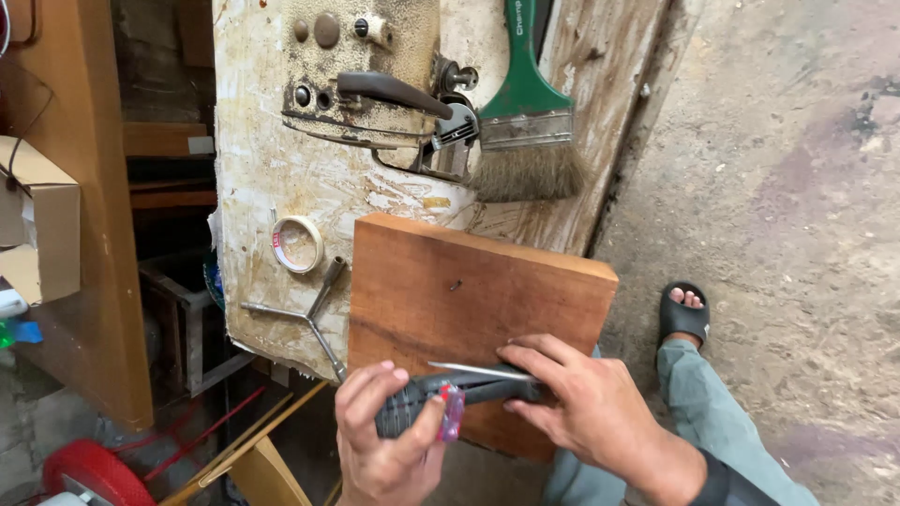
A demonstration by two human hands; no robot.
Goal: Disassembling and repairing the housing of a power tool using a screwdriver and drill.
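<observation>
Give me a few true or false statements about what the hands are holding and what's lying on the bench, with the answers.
1. Both hands grip a dark-handled tool over the wooden board. True.
2. The left hand rests flat on the floor. False: its fingers wrap the tool's handle.
3. A green-handled brush lies on the worn bench. True.
4. The roll of tape sits on top of the board. False: it lies on the bench, left of the board.
5. The right hand holds the brush. False: it holds the tool.
</observation>
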